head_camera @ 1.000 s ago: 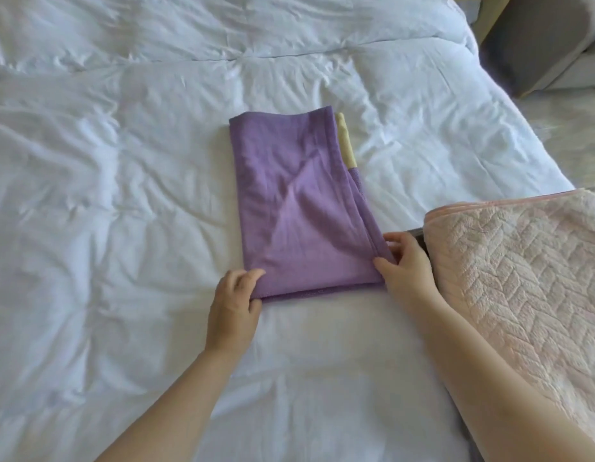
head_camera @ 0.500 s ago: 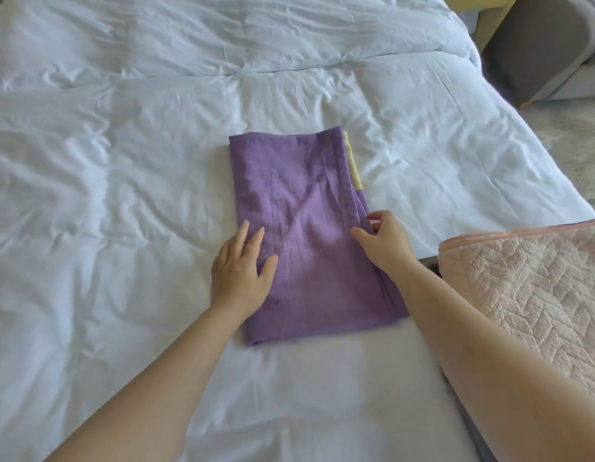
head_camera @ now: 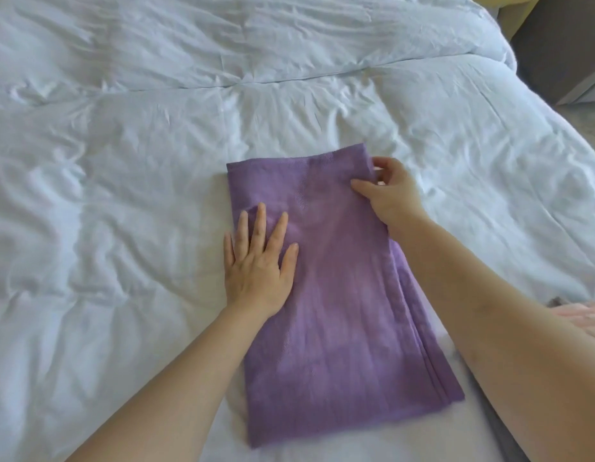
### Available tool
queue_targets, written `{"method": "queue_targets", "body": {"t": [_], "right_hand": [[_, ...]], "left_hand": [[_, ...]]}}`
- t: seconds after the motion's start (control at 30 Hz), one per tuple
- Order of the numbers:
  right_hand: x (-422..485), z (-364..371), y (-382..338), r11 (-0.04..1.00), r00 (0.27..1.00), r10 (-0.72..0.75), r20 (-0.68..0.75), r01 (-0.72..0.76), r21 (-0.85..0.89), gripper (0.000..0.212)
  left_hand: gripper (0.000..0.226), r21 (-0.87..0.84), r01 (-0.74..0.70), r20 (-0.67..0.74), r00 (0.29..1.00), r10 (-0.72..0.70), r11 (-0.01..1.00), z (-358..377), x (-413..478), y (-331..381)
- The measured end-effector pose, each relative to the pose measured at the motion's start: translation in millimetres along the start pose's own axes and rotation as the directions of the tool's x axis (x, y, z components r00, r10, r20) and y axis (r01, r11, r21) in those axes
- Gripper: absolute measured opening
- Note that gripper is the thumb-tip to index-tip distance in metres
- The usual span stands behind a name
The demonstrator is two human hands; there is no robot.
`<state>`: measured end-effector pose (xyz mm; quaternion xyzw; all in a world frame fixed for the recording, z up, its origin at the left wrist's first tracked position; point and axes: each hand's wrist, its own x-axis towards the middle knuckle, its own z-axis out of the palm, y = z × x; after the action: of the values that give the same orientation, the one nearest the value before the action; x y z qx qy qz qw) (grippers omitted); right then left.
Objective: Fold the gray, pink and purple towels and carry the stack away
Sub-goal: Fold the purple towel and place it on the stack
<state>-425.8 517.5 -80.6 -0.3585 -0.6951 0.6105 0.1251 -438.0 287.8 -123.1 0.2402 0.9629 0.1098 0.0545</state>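
You are mid-fold on the purple towel (head_camera: pixel 339 311) — it lies as a long doubled strip on the white bed (head_camera: pixel 122 195), running from the centre of the frame down toward the lower right. Your left hand (head_camera: pixel 257 265) lies flat on the strip's left side, fingers straight and spread, pinning the cloth. Your right hand (head_camera: pixel 389 191) is at the strip's far right corner, right of centre. Its thumb is laid on top and its fingers are curled round the edge, so it looks to be pinching that corner. I judge the next move to be bringing that far end toward you to halve the strip. That calls for lifting both layers together and keeping the edges square while the flat hand marks the crease line. Both forearms reach in from the bottom of the frame, the right one crossing the strip's right edge. A sliver of the pink towel (head_camera: pixel 586 315) shows at the right edge — the gray one I cannot make out.
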Motion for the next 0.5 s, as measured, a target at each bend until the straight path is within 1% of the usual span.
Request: {"method": "queue_targets", "body": {"t": [0.03, 0.07, 0.17, 0.2, 0.27, 0.33, 0.43, 0.5], "right_hand": [[5, -3, 3, 0.998, 0.998, -0.043, -0.042, 0.041, -0.041, 0.035], [8, -5, 7, 0.996, 0.997, -0.047, -0.066, 0.043, -0.072, 0.035], [17, -6, 20, 0.989, 0.996, 0.069, -0.052, -0.075, -0.129, 0.045], [21, -5, 19, 0.986, 0.995, 0.089, -0.046, -0.094, -0.135, 0.048], [31, -1, 9, 0.989, 0.997, 0.069, -0.037, -0.074, -0.128, 0.05], [40, 3, -2, 0.99, 0.999, 0.032, -0.034, -0.036, -0.134, 0.044], [48, 8, -6, 0.972, 1.0, 0.0, -0.017, -0.004, -0.235, 0.027], [52, 9, -6, 0.967, 0.998, -0.061, -0.03, 0.052, -0.249, 0.017]], "left_hand": [[0.057, -0.016, -0.001, -0.003, 1.0, 0.0, 1.0, -1, 3, 0], [0.057, -0.033, -0.006, -0.008, 1.0, 0.005, 0.999, -1, 5, -1], [0.056, -0.097, -0.01, -0.089, 0.996, 0.001, 0.995, -9, 22, -7], [0.055, -0.123, 0.003, -0.138, 0.99, -0.02, 0.992, -13, 32, -11], [0.054, -0.174, 0.024, -0.218, 0.974, -0.062, 0.984, -21, 57, -23], [0.051, -0.203, 0.014, -0.23, 0.971, -0.062, 0.979, -28, 86, -35], [0.041, -0.162, -0.014, -0.208, 0.978, -0.02, 0.987, -32, 118, -48], [0.036, -0.144, -0.03, -0.253, 0.967, -0.007, 0.989, -31, 126, -48]]}}
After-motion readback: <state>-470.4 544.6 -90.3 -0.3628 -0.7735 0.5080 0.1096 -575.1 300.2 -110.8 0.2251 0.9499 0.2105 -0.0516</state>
